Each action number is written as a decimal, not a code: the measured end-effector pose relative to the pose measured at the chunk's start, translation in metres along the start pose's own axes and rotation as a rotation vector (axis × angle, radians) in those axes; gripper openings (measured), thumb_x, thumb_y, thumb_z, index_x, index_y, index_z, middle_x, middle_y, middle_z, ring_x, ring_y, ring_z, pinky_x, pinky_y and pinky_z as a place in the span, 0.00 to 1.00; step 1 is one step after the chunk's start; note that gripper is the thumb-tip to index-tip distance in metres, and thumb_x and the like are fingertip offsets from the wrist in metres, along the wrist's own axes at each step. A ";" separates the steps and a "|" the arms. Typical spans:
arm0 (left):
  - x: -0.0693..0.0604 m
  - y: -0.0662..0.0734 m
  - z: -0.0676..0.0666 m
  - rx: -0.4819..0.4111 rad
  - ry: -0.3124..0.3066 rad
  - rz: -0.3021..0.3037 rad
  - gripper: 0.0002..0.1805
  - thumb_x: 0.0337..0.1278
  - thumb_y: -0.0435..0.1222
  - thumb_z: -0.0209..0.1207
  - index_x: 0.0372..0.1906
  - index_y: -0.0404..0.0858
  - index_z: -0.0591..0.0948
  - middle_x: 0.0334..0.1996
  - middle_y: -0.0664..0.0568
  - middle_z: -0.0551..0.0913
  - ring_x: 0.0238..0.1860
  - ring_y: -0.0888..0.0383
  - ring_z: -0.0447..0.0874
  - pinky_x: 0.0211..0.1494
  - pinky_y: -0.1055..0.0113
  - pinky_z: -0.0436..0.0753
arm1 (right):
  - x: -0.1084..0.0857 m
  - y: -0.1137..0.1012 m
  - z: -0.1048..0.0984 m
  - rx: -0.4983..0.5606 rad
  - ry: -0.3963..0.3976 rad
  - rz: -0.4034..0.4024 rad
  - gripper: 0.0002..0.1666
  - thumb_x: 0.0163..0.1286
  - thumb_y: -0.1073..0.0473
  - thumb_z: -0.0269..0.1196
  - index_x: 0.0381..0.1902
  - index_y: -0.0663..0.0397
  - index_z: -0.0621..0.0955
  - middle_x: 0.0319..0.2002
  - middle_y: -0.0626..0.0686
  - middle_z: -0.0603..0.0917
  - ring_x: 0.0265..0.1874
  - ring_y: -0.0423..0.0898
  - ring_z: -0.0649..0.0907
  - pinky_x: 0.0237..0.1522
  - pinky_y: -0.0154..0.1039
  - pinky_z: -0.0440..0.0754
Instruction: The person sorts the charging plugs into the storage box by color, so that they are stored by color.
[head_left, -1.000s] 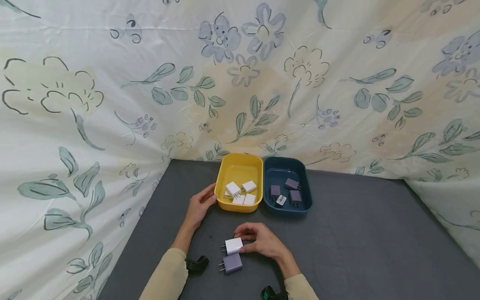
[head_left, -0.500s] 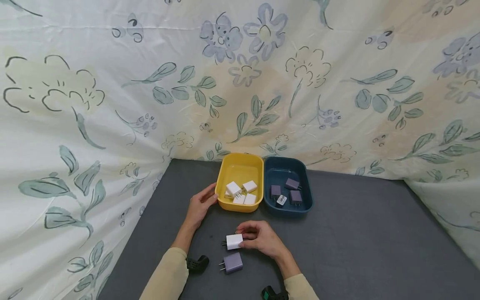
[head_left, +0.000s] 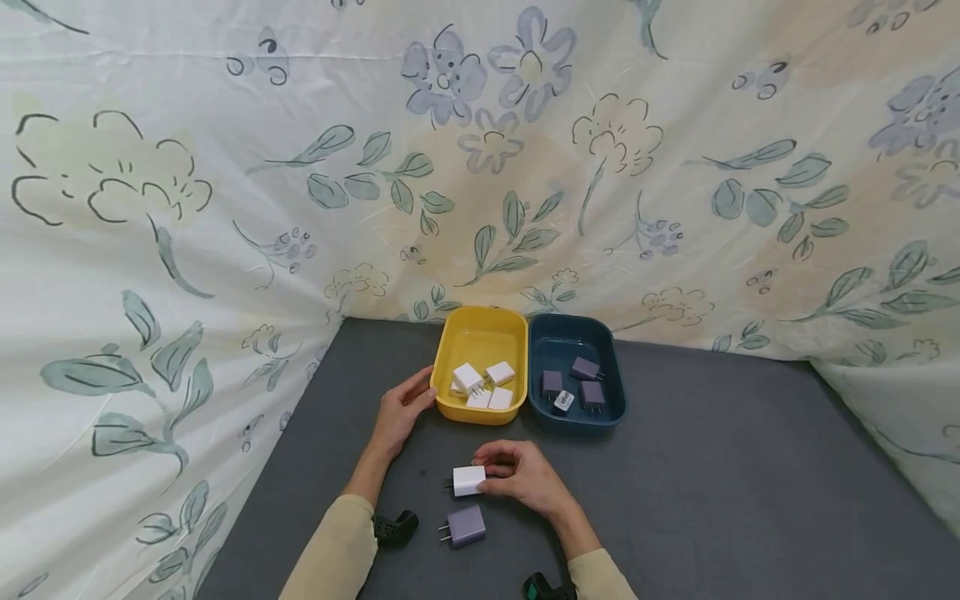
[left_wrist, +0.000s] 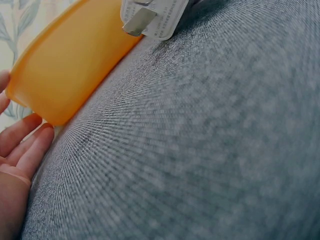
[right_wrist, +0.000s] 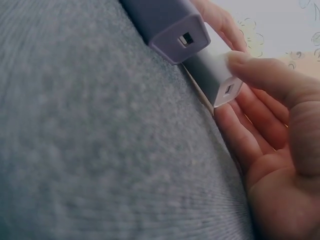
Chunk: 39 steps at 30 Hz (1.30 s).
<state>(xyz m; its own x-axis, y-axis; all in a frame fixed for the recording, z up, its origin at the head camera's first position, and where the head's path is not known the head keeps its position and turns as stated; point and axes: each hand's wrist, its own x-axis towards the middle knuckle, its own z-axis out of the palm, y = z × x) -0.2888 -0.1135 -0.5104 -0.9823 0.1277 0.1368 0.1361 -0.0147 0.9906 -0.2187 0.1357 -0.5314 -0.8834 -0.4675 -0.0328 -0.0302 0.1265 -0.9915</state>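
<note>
My right hand (head_left: 522, 478) pinches a white USB charger (head_left: 469, 481) between thumb and fingers. Its prongs point left, and its USB port shows in the right wrist view. Just in front of it, apart from the hand, a purple USB charger (head_left: 467, 527) lies on the dark grey cloth. My left hand (head_left: 400, 411) touches the left front corner of a yellow bin (head_left: 480, 414) with fairly straight fingers. Several white chargers (head_left: 468, 378) lie in that bin. In the left wrist view, a white charger's prong end (left_wrist: 154, 18) shows beyond the bin.
A dark blue bin (head_left: 577, 423) stands against the yellow bin's right side. It holds several purple chargers (head_left: 592, 395) and a small charger with a white printed face (head_left: 563, 402). A floral curtain (head_left: 525, 208) hangs behind and at the sides.
My right hand has shifted the white charger slightly away from me, opening a gap from the purple charger. The left hand has stayed at the yellow bin.
</note>
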 end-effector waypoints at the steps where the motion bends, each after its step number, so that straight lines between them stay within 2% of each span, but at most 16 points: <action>1: 0.000 0.000 0.000 0.000 -0.001 0.001 0.28 0.63 0.35 0.62 0.68 0.36 0.72 0.63 0.35 0.75 0.63 0.41 0.76 0.49 0.74 0.83 | 0.000 -0.001 0.000 -0.005 0.007 0.002 0.26 0.55 0.68 0.72 0.53 0.65 0.80 0.51 0.63 0.84 0.47 0.48 0.85 0.50 0.35 0.84; 7: 0.001 -0.001 0.001 -0.007 0.000 0.008 0.28 0.62 0.35 0.62 0.67 0.36 0.72 0.63 0.35 0.76 0.62 0.40 0.76 0.49 0.75 0.83 | 0.000 -0.005 -0.001 -0.051 0.069 -0.044 0.24 0.54 0.68 0.73 0.51 0.64 0.81 0.49 0.62 0.85 0.47 0.49 0.85 0.50 0.35 0.84; 16: -0.001 -0.005 0.000 0.002 0.011 -0.019 0.27 0.63 0.34 0.61 0.67 0.37 0.74 0.62 0.36 0.77 0.61 0.41 0.77 0.48 0.74 0.83 | -0.001 -0.011 0.001 -0.041 0.170 -0.082 0.26 0.52 0.68 0.74 0.50 0.66 0.81 0.48 0.62 0.85 0.47 0.47 0.86 0.50 0.37 0.84; 23: 0.001 -0.002 0.000 -0.009 0.012 -0.009 0.27 0.63 0.34 0.62 0.66 0.38 0.74 0.62 0.35 0.76 0.61 0.41 0.77 0.49 0.74 0.83 | 0.004 -0.018 0.001 -0.024 0.296 -0.098 0.25 0.53 0.69 0.73 0.50 0.64 0.81 0.48 0.62 0.85 0.44 0.48 0.86 0.50 0.41 0.84; 31: 0.001 -0.001 0.001 0.003 0.014 -0.016 0.26 0.63 0.34 0.62 0.66 0.38 0.74 0.61 0.35 0.78 0.57 0.49 0.82 0.48 0.73 0.83 | 0.006 -0.031 0.000 -0.025 0.463 -0.175 0.21 0.50 0.69 0.75 0.43 0.56 0.85 0.45 0.58 0.85 0.42 0.47 0.86 0.50 0.40 0.84; 35: 0.001 0.000 0.001 -0.005 0.002 -0.010 0.27 0.63 0.35 0.62 0.67 0.38 0.73 0.60 0.34 0.78 0.58 0.43 0.80 0.49 0.72 0.83 | 0.011 -0.035 -0.001 -0.043 0.551 -0.211 0.21 0.49 0.69 0.75 0.43 0.57 0.85 0.45 0.58 0.86 0.41 0.46 0.87 0.49 0.40 0.84; 39: 0.001 0.000 0.000 -0.017 -0.003 -0.008 0.27 0.63 0.34 0.61 0.67 0.38 0.73 0.60 0.33 0.77 0.60 0.38 0.77 0.49 0.72 0.83 | 0.016 -0.038 -0.001 -0.047 0.627 -0.190 0.21 0.51 0.68 0.75 0.44 0.57 0.85 0.45 0.57 0.86 0.42 0.44 0.87 0.49 0.38 0.84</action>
<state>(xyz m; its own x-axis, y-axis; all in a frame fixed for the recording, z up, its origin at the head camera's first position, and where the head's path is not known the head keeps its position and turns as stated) -0.2895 -0.1139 -0.5107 -0.9830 0.1311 0.1286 0.1257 -0.0302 0.9916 -0.2320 0.1247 -0.4943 -0.9653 0.1112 0.2361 -0.2204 0.1371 -0.9657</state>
